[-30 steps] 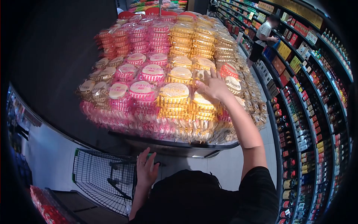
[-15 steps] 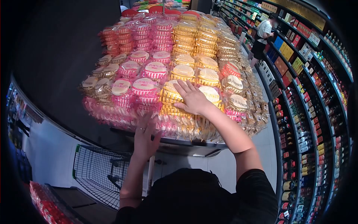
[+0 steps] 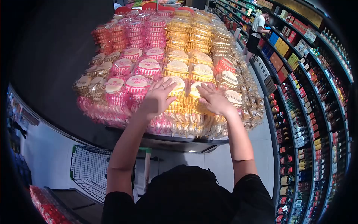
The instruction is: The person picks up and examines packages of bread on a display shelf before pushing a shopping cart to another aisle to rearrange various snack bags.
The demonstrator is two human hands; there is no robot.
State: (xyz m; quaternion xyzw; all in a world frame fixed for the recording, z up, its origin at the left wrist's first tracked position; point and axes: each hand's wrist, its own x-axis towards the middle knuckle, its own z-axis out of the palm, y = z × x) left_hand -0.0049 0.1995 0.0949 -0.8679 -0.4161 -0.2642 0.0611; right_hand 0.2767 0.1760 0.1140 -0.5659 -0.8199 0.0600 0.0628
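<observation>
Yellow packets [image 3: 180, 86] lie beneath and between the fingertips of the left hand [image 3: 157, 99] and right hand [image 3: 217, 101], both spread flat, gripping nothing; uneven pushing might send them sliding toward the wrists.

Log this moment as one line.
left hand: open, over yellow packs | right hand: open, over yellow packs | contact: unclear | pink packs: left of yellow | cart: lower left

I am wearing black sleeves [image 3: 253, 194]. Pink-and-white stripes are banding the pink packets [image 3: 148, 68], yellow-and-white stripes are circling the yellow packets [image 3: 176, 70], cream circles [image 3: 138, 81] are topping both, and green corners [image 3: 72, 174] are edging the dark trolley [image 3: 89, 168].
</observation>
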